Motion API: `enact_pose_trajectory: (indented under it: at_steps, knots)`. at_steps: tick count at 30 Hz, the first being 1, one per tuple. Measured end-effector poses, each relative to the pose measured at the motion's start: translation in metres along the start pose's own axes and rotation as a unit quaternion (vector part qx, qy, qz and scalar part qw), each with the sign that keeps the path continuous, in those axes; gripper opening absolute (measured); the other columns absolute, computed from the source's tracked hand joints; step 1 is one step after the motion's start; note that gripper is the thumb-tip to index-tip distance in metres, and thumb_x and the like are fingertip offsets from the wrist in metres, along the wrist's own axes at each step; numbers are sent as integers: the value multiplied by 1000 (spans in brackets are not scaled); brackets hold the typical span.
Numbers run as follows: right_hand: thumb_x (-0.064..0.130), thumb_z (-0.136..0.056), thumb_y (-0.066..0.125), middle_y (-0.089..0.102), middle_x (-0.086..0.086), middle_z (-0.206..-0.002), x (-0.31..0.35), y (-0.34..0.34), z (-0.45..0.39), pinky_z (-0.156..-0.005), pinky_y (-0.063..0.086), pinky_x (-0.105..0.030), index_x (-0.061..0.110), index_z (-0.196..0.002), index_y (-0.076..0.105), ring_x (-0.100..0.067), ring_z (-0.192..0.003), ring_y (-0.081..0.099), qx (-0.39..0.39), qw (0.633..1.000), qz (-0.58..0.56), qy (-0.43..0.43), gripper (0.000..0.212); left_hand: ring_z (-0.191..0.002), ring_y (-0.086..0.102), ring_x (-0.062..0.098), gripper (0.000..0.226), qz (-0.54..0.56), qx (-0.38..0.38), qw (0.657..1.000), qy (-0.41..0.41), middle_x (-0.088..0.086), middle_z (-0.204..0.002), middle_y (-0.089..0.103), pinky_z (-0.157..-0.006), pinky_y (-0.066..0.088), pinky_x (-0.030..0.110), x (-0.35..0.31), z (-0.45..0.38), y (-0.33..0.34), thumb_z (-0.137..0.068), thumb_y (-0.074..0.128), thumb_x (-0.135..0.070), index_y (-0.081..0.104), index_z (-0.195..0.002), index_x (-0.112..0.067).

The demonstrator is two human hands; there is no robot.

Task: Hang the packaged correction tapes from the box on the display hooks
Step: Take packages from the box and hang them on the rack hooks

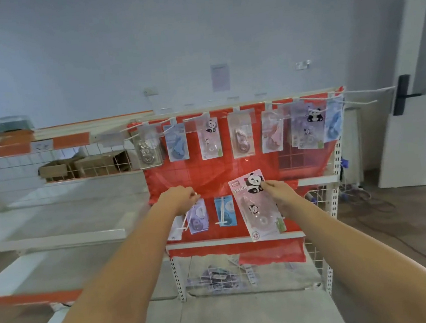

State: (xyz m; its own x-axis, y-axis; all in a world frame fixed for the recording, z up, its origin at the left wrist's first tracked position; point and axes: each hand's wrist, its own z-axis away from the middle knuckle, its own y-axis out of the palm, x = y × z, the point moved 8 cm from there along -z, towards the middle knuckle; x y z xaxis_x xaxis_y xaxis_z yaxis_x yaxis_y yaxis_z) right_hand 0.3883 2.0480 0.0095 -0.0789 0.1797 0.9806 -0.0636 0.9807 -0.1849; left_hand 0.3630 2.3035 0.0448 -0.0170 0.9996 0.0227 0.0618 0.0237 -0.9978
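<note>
Your right hand [279, 193] pinches a flat, glossy pink card [257, 205] by its upper right edge; it bears a panda print and a clear blister over a round tape, and it tilts in front of the red panel [207, 172], not on any hook. Your left hand [177, 199] reaches to the panel's lower left with fingers curled at a thin white hook [184, 221]; you cannot tell whether it truly grips the wire. Just below that hand a lilac pack [198, 219] hangs, and a blue pack [225, 210] hangs between it and the pink card. Along the panel's top edge a row of packs [241, 137] dangles from white wire pegs, in clear, blue, pink and lilac plastic, two with panda prints. The panel itself is shiny, wrinkled red film over a wire grid. Below it a white wire basket [313, 253] holds a loose heap of packs [218, 276], blurred. Left of the panel, behind white mesh, sit open cardboard boxes [83, 165] on a pale shelf with orange trim. Right of the panel stands a white door [417, 113] with a dark handle, cables lying on the wooden floor [395, 208] beneath.
</note>
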Motion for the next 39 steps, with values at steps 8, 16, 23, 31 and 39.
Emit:
enact_pose_trajectory:
  at_steps: [8, 16, 23, 31, 39]
  knots:
    - [22, -99, 49, 62, -13, -122, 34, 48, -28, -97, 43, -36, 2, -119, 63, -28, -115, 55, -22, 999, -8, -26, 32, -112, 55, 29, 45, -17, 3, 1000, 4, 10, -125, 58, -96, 46, 44, 19, -24, 5, -100, 34, -46, 54, -126, -15]
    - [22, -101, 43, 56, -28, -125, 76, 91, -96, -99, 42, -40, -7, -117, 58, -38, -114, 54, -54, 997, -15, -55, 37, -113, 54, 29, 44, -33, -9, 999, 22, 11, -124, 58, -95, 45, 41, 61, -83, -6, -101, 33, -43, 54, -125, -13]
    - [23, -100, 46, 59, -7, -120, 99, 108, -130, -99, 39, -31, 4, -120, 59, -18, -110, 51, -95, 988, -86, -80, 30, -121, 50, 29, 47, -27, 15, 999, 33, 12, -132, 54, -102, 40, 42, 95, -129, 10, -101, 31, -44, 50, -131, -13]
    - [22, -101, 45, 57, -4, -114, 110, 107, -148, -92, 37, -26, 7, -120, 59, -18, -110, 49, -132, 982, -98, -90, 29, -122, 50, 28, 48, -36, 33, 997, 61, 11, -130, 55, -105, 36, 44, 90, -154, 32, -101, 31, -46, 50, -131, -14]
    - [22, -102, 42, 55, -1, -110, 101, 111, -172, -92, 38, -28, 4, -131, 52, -15, -104, 46, -137, 986, -77, -57, 35, -118, 53, 26, 47, -12, 33, 997, 62, 7, -128, 58, -103, 38, 44, 87, -173, 43, -100, 31, -47, 52, -130, -18]
